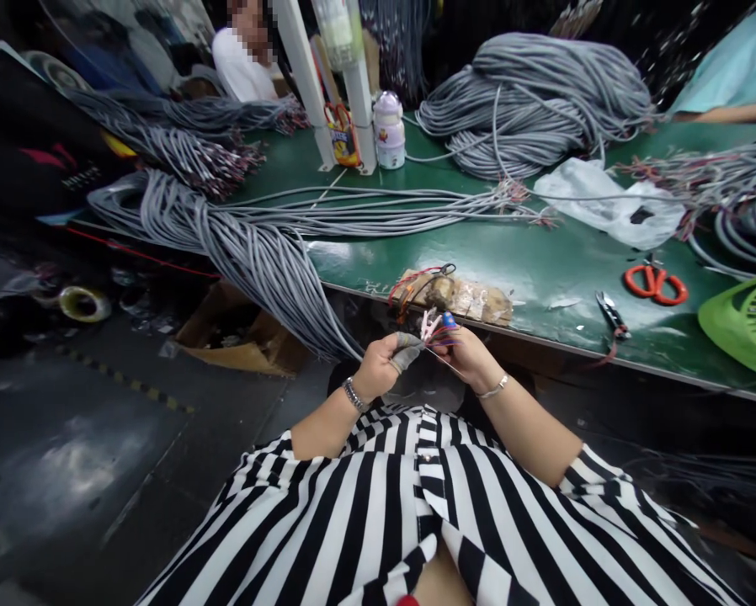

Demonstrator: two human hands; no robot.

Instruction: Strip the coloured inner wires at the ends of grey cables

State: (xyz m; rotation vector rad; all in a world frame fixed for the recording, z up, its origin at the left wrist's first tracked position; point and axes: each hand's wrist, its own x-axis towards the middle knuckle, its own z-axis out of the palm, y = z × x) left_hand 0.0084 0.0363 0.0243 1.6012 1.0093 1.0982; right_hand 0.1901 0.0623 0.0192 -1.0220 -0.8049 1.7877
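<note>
Your left hand [376, 368], with grey covers on its fingers, is closed in a pinch at the near end of a small cluster of thin coloured wires [439, 338]. Your right hand [471, 359] is curled nearly closed around the other side of those wires, just beside a blue piece [449, 320]; you can't tell exactly which strands each hand grips. The wires sit between your two hands, in front of the counter [365, 259]. Just beyond them, a worn wooden block [479, 301] lies along the counter's edge. To your left, a thick grey cable bundle [226, 240] droops over that edge. To your right lie small cutters [613, 316], orange-handled scissors [656, 284] and a green plastic item [748, 324]. Farther back are a clear plastic bag [605, 202], a lilac-topped bottle [389, 133] and a big coil of grey cable [542, 97].
</note>
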